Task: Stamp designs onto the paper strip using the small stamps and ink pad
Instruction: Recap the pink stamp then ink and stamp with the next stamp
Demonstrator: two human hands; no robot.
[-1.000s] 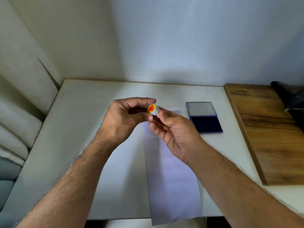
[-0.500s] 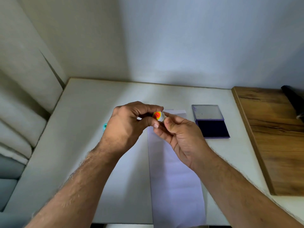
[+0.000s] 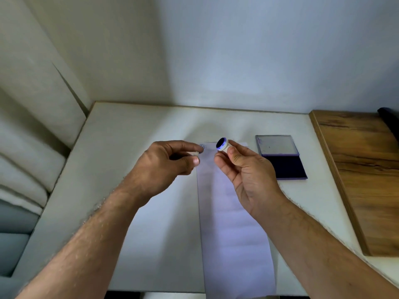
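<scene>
I've pulled my hands apart: the cap [image 3: 195, 153] has come off in my left hand [image 3: 164, 167], and my right hand [image 3: 244, 175] now tips the stamp [image 3: 222, 144] so its inked blue face (hidden before) shows.

stamp [image 3: 222, 144]: white, blue face | ink pad [image 3: 287, 167]: dark blue | board [image 3: 358, 169]: brown woodgrain

Illumination is dim and cool, brightest on the wall [image 3: 248, 67] above the counter's [image 3: 133, 134] far edge. Soft shadows fall beneath both forearms. No glare is visible. Wide-angle distortion bows the counter's left and right edges outward. The wooden board [image 3: 362, 169] appears slightly smeared; overall focus is soft.
</scene>
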